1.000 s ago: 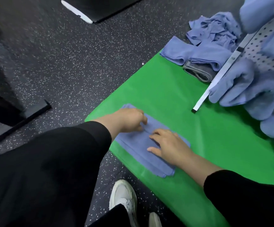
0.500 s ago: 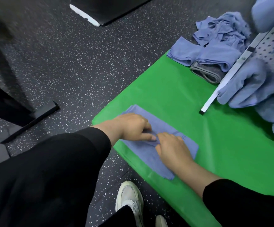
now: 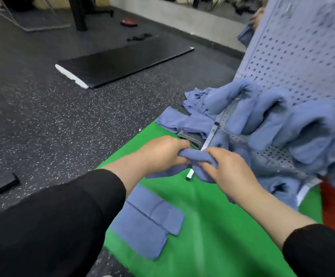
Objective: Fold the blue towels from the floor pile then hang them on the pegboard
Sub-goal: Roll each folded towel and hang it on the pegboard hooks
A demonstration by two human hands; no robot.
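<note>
Fingers (image 3: 179, 156) of the left hand (image 3: 162, 152) and right hand (image 3: 228, 168) curl around one rolled blue towel (image 3: 198, 156), held above the green mat (image 3: 212, 226). It sits just before the pegboard (image 3: 302, 62). A folded towel (image 3: 148, 222) lies flat on the mat.

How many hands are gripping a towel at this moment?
2: the left hand and right hand grip either end of one rolled blue towel above the green mat.
</note>
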